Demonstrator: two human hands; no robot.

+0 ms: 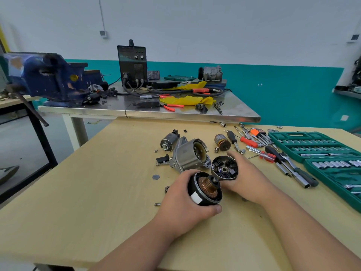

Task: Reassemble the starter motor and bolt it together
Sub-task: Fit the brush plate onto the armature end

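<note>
One wooden table (97,192), left hand (181,204) clasped round one black motor body (203,192), copper end showing, right hand (244,178) gripping one round end cap (224,169) just beside it, one silver housing (190,155) lying behind, two green socket cases (304,137) at right

nothing here is sharp enough for you to read. the welder (132,63) carries a faint line of characters beside its knobs and the silver housing (184,153) a raised mark on its side, both too blurred. the white label (196,198) on the black motor body (209,201) is too small to tell.
</note>
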